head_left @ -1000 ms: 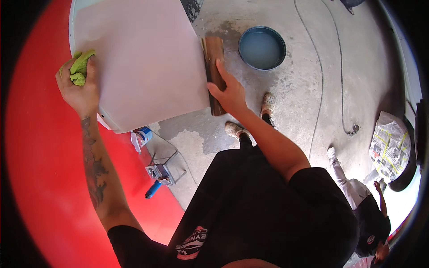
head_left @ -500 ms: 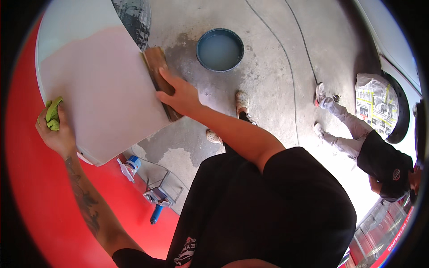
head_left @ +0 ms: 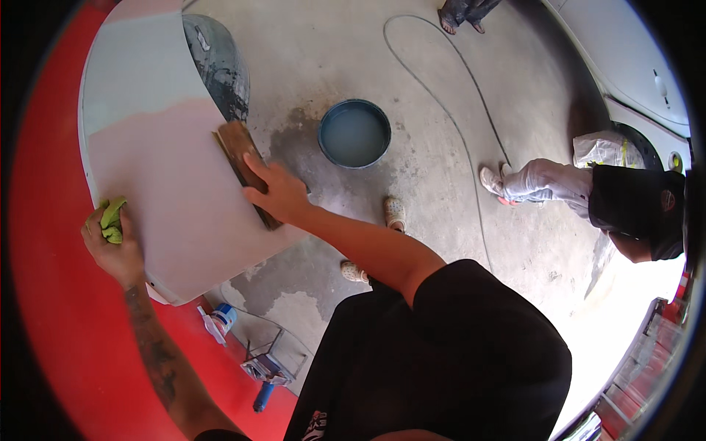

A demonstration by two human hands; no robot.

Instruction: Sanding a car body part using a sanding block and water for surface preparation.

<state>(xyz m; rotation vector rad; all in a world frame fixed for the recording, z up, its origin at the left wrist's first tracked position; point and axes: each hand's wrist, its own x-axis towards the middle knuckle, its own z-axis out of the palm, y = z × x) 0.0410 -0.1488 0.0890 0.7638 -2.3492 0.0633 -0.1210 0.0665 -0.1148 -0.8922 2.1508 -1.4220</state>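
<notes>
My right hand (head_left: 283, 195) is closed on a long brown sanding block (head_left: 237, 147), which lies along the right edge of a curved car panel (head_left: 162, 176). The panel is pinkish over most of its near part and pale grey-green farther off. At its left edge, a crumpled green cloth (head_left: 113, 219) is held in my left hand (head_left: 116, 248), which rests against the panel's side. The block's underside is hidden.
A dark round tub (head_left: 323, 153) of cloudy water stands on wet concrete. Beyond it a hose (head_left: 448, 110) loops across the floor. A co-worker (head_left: 632, 202) stands at right; another person's feet (head_left: 447, 22) show at the top. A can (head_left: 223, 316) and metal stand (head_left: 272, 360) are near the panel's lower corner.
The sanding block has slid slightly inward from the panel's right edge. My view has shifted, so the scene sits lower. The co-worker's legs have come together, and another person's feet now show.
</notes>
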